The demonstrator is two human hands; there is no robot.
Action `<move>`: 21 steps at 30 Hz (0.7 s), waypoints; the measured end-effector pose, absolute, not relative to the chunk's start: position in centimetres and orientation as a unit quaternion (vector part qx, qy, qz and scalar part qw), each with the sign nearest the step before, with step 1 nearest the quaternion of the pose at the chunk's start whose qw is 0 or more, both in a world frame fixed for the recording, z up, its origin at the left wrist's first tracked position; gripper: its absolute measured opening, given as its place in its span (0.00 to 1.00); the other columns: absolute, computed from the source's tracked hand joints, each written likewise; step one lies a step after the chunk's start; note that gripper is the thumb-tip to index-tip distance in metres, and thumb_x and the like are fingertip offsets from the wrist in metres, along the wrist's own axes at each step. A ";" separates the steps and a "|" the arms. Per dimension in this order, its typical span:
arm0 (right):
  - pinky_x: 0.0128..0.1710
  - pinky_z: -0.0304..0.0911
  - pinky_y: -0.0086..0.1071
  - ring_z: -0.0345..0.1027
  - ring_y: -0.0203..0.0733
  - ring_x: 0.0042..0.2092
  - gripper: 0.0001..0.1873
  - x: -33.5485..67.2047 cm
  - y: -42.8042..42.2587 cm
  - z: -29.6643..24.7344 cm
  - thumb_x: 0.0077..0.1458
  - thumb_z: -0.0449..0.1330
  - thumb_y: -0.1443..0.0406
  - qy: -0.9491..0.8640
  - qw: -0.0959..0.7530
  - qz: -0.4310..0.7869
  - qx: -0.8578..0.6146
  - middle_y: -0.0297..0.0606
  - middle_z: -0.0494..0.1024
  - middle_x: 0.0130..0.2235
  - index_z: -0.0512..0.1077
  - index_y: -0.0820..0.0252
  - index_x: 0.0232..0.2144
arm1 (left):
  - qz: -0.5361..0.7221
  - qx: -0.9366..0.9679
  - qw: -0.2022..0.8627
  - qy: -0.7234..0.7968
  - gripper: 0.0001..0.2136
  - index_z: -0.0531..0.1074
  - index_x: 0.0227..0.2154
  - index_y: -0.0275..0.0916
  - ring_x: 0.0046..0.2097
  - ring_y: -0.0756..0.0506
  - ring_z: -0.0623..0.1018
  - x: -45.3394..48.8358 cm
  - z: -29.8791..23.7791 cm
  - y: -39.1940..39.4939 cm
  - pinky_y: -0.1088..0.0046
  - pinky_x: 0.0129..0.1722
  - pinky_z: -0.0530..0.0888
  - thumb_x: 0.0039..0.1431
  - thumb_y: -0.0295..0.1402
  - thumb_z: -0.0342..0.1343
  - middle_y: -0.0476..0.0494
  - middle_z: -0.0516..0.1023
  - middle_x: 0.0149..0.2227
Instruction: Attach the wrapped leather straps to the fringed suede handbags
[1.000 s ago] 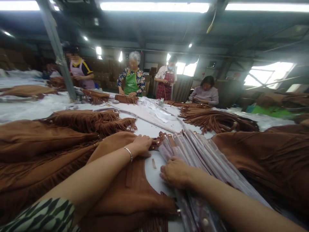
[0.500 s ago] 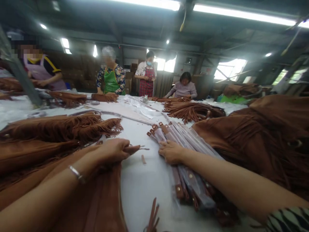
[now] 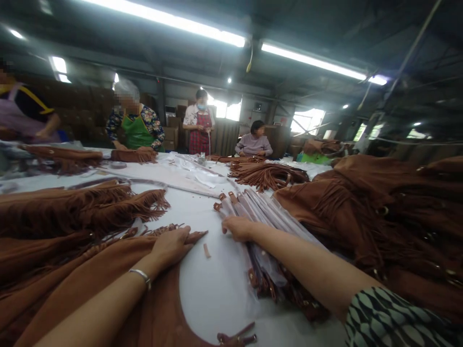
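My left hand (image 3: 170, 245) lies flat, fingers stretched, on a brown suede piece (image 3: 108, 270) spread over the white table (image 3: 213, 289), close to its pointed tip. My right hand (image 3: 237, 227) rests on a bundle of brown straps in clear plastic sleeves (image 3: 260, 212), its fingers curled over the topmost sleeve. A small brown scrap (image 3: 206, 250) lies on the table between the two hands. A bracelet (image 3: 141, 275) circles my left wrist.
Stacks of fringed brown suede (image 3: 83, 207) fill the left side, and a high heap (image 3: 379, 202) rises at the right. A loose pile of brown straps (image 3: 267, 174) lies farther back. Several people (image 3: 137, 126) work at the far edge.
My left hand has gone from pinching the suede tip to lying flat on it. My right hand shifted up the strap bundle. The view turned to the right.
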State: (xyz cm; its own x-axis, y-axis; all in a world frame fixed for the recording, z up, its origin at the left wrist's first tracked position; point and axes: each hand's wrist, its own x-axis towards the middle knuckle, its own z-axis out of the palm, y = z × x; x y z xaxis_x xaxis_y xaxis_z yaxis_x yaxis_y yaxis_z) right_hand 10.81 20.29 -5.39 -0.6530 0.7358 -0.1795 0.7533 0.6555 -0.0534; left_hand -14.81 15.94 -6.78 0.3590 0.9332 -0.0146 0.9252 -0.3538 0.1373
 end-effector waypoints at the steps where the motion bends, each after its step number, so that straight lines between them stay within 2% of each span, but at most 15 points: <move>1: 0.49 0.59 0.34 0.65 0.42 0.49 0.17 10.4 19.9 -5.6 0.40 0.56 0.78 0.905 0.052 -0.073 0.416 0.40 0.71 0.48 0.71 0.61 0.35 | 0.033 0.823 0.062 0.564 0.11 0.64 0.36 0.41 0.39 0.38 0.75 -14.6 -7.0 15.8 0.67 0.34 0.66 0.54 0.42 0.48 0.41 0.75 0.38; 3: 0.51 0.57 0.35 0.61 0.45 0.54 0.19 9.8 19.1 -5.8 0.40 0.56 0.80 0.896 0.003 -0.089 0.434 0.41 0.66 0.54 0.71 0.61 0.36 | 0.031 0.824 0.057 0.562 0.12 0.65 0.38 0.40 0.40 0.37 0.75 -14.2 -7.0 15.5 0.64 0.37 0.67 0.54 0.41 0.48 0.38 0.75 0.39; 5: 0.55 0.53 0.40 0.52 0.49 0.59 0.24 9.5 18.4 -5.2 0.39 0.56 0.81 0.877 -0.063 -0.095 0.467 0.45 0.56 0.60 0.69 0.62 0.40 | 0.024 0.829 0.051 0.556 0.14 0.66 0.37 0.38 0.42 0.35 0.74 -13.9 -6.2 15.2 0.60 0.40 0.66 0.51 0.41 0.51 0.36 0.74 0.40; 8: 0.58 0.49 0.46 0.43 0.55 0.62 0.33 9.2 17.3 -3.1 0.37 0.56 0.82 0.829 -0.173 -0.111 0.521 0.52 0.46 0.63 0.63 0.66 0.50 | 0.018 0.836 0.053 0.546 0.17 0.69 0.35 0.37 0.46 0.33 0.70 -13.6 -3.9 14.5 0.57 0.45 0.63 0.44 0.43 0.58 0.34 0.73 0.42; 10: 0.56 0.52 0.48 0.46 0.57 0.61 0.36 9.0 16.1 -1.1 0.38 0.56 0.81 0.797 -0.229 -0.148 0.538 0.55 0.50 0.61 0.58 0.68 0.54 | 0.024 0.834 0.067 0.548 0.20 0.69 0.38 0.37 0.48 0.33 0.68 -13.6 -2.0 13.7 0.58 0.46 0.63 0.43 0.44 0.58 0.34 0.72 0.44; 11: 0.54 0.56 0.48 0.51 0.56 0.59 0.37 9.0 15.2 0.0 0.39 0.56 0.80 0.784 -0.248 -0.178 0.541 0.55 0.55 0.59 0.57 0.69 0.54 | 0.029 0.831 0.080 0.550 0.21 0.68 0.40 0.36 0.48 0.34 0.68 -13.7 -1.1 13.0 0.60 0.45 0.63 0.45 0.44 0.57 0.34 0.71 0.45; 13: 0.46 0.66 0.45 0.62 0.52 0.52 0.37 9.3 13.0 2.1 0.40 0.56 0.79 0.763 -0.270 -0.248 0.533 0.50 0.64 0.53 0.56 0.68 0.55 | 0.031 0.826 0.127 0.548 0.22 0.67 0.42 0.37 0.43 0.39 0.72 -13.9 0.5 11.3 0.66 0.41 0.66 0.48 0.46 0.54 0.37 0.73 0.42; 15: 0.39 0.71 0.40 0.68 0.44 0.44 0.36 10.0 10.4 4.3 0.39 0.54 0.80 0.743 -0.284 -0.315 0.518 0.44 0.67 0.49 0.58 0.66 0.54 | 0.038 0.822 0.185 0.537 0.20 0.69 0.40 0.37 0.40 0.43 0.73 -13.7 1.8 9.1 0.70 0.38 0.66 0.51 0.48 0.51 0.42 0.74 0.38; 16: 0.36 0.71 0.36 0.69 0.40 0.40 0.36 10.5 8.9 5.4 0.38 0.53 0.81 0.732 -0.294 -0.354 0.503 0.40 0.69 0.46 0.59 0.65 0.53 | 0.063 0.815 0.235 0.526 0.20 0.69 0.38 0.37 0.39 0.44 0.73 -13.4 2.4 7.8 0.71 0.37 0.67 0.51 0.48 0.52 0.43 0.75 0.37; 18: 0.32 0.72 0.33 0.70 0.38 0.37 0.35 11.4 5.4 7.3 0.35 0.53 0.81 0.674 -0.322 -0.509 0.427 0.37 0.71 0.42 0.63 0.66 0.50 | 0.154 0.761 0.403 0.485 0.20 0.70 0.36 0.34 0.38 0.44 0.73 -12.3 3.4 4.7 0.70 0.36 0.68 0.51 0.48 0.52 0.42 0.75 0.36; 21: 0.27 0.70 0.30 0.69 0.36 0.31 0.34 12.0 -0.5 8.6 0.34 0.54 0.79 0.668 -0.304 -0.552 0.396 0.35 0.74 0.39 0.67 0.61 0.48 | 0.268 0.611 0.632 0.394 0.23 0.69 0.35 0.33 0.31 0.46 0.74 -9.5 4.0 -0.4 0.71 0.29 0.69 0.51 0.51 0.52 0.40 0.74 0.34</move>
